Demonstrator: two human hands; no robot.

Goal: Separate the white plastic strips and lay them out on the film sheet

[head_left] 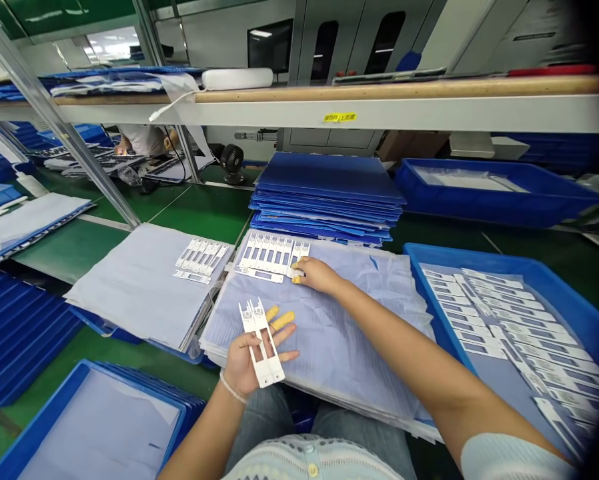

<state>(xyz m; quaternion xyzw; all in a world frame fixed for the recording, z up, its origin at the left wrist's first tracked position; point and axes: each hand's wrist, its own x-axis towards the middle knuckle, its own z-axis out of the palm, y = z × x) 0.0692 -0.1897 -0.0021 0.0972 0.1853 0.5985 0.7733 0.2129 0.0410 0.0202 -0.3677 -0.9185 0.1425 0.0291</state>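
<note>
"Where are your hands, and what's in them?"

"They're apart. Your left hand [247, 365] is closed around a white plastic double strip [261, 343], held up over a pile of pale blue film sheets [339, 353]. Your right hand [318, 277] is at the far edge of that pile, its yellow finger cots [297, 269] on the end of a row of white strips [272, 255]. I can't tell if it's pinching or just touching"

"What's around me?"

"To your right, a blue crate [544, 293] holds lines of similar white strips on film. To your left, a second film pile [139, 287] carries a smaller group of white strips [199, 257]. Ahead, a stack of blue corrugated plastic sheets [327, 193] sits on the green surface [199, 213], below a wooden-topped shelf [379, 90]. Farther back, a co-worker [139, 140] bends over another bench"
</note>
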